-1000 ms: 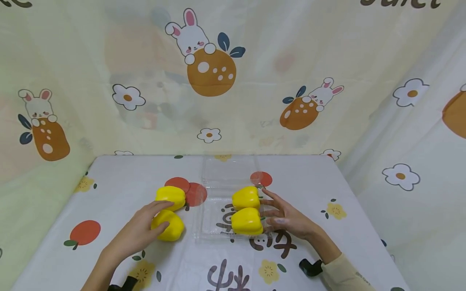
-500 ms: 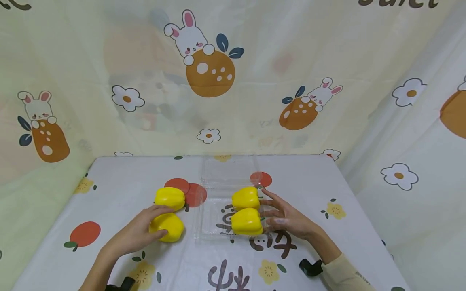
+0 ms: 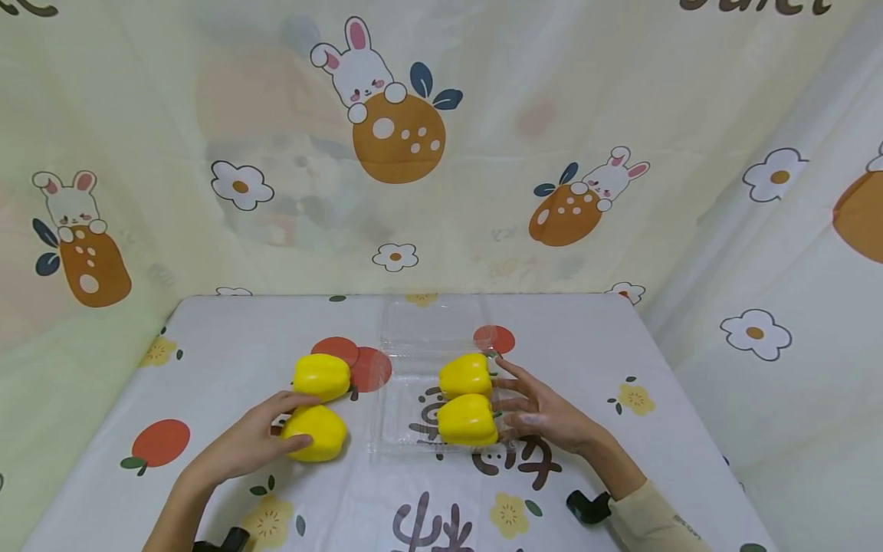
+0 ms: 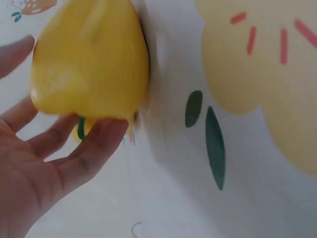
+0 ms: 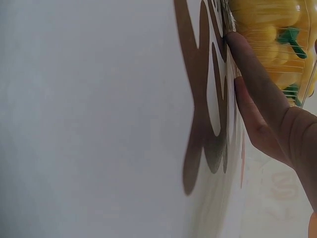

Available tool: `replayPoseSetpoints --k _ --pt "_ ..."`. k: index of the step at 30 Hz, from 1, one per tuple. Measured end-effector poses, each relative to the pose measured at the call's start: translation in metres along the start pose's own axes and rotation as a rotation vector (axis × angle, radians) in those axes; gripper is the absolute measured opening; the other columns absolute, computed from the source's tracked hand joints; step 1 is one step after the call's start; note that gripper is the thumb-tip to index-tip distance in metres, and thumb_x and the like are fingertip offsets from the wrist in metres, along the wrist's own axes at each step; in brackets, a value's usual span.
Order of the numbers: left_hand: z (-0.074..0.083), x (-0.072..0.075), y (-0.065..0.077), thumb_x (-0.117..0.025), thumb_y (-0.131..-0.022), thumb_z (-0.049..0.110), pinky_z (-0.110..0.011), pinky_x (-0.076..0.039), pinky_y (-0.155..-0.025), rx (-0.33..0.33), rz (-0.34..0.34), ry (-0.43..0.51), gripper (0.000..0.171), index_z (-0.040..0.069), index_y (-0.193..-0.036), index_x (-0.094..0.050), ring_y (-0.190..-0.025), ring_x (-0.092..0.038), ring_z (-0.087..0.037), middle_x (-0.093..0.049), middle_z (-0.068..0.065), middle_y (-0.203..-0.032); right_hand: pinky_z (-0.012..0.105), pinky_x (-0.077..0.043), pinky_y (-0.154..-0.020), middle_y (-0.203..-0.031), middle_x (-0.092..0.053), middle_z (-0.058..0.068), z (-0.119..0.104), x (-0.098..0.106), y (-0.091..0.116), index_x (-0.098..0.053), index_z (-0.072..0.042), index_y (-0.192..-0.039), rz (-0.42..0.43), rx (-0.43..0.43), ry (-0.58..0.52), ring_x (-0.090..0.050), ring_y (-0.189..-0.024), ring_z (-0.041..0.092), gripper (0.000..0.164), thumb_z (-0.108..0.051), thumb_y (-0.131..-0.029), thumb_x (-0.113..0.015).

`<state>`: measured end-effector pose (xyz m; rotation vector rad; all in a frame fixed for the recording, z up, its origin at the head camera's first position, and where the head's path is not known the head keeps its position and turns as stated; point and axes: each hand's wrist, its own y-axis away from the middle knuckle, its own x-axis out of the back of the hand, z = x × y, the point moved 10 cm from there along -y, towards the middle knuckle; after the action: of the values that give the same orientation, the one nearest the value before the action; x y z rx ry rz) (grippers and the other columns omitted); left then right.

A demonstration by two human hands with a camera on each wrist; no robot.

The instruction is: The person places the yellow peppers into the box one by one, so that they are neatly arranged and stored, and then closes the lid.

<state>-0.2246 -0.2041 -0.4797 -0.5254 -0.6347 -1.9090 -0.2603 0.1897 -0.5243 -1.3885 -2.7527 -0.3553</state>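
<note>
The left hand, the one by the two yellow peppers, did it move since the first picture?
Yes, a little. The left hand moved to the person's left and nearer to them, away from the clear box, which stayed put.

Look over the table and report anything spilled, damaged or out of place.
Nothing stands out. Two yellow peppers lie side by side in the clear container, its lid open behind them; two more peppers sit outside it, by the left hand. No spill or damage shows.
</note>
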Motion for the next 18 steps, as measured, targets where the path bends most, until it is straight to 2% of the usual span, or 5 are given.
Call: replayPoseSetpoints --k 5,9,18 --pt "-0.007 -0.003 0.001 -0.08 -0.094 0.028 -0.058 -0.057 -0.104 -0.017 -0.037 0.064 0.062 0.012 -0.15 -0.058 -0.134 -0.053 -0.038 -0.054 -0.018 -0.157 0.054 -0.06 -0.103 -0.174 -0.019 0.028 -0.001 -0.001 0.0 -0.004 -0.026 -0.172 0.001 -0.005 -0.002 -0.047 -0.147 0.053 0.106 -0.017 -0.091 -0.072" --pt "-0.012 -0.004 0.001 -0.08 -0.095 0.028 -0.06 -0.057 -0.102 -0.01 -0.043 0.072 0.062 0.014 -0.151 -0.057 -0.135 -0.051 -0.039 -0.054 -0.018 -0.157 0.053 -0.06 -0.103 -0.174 -0.019 0.028 -0.001 -0.001 0.001 -0.004 -0.026 -0.172 0.0 -0.008 -0.002 -0.048 -0.147 0.052 0.107 -0.017 -0.09 -0.072" --pt "-0.02 -0.006 0.0 -0.08 -0.094 0.03 -0.06 -0.054 -0.103 0.044 -0.05 0.087 0.064 0.019 -0.153 -0.056 -0.135 -0.051 -0.038 -0.052 -0.015 -0.16 0.053 -0.061 -0.102 -0.174 -0.02 0.027 -0.001 -0.001 0.0 -0.005 -0.027 -0.172 0.001 -0.008 0.002 -0.047 -0.147 0.052 0.105 -0.018 -0.091 -0.072"
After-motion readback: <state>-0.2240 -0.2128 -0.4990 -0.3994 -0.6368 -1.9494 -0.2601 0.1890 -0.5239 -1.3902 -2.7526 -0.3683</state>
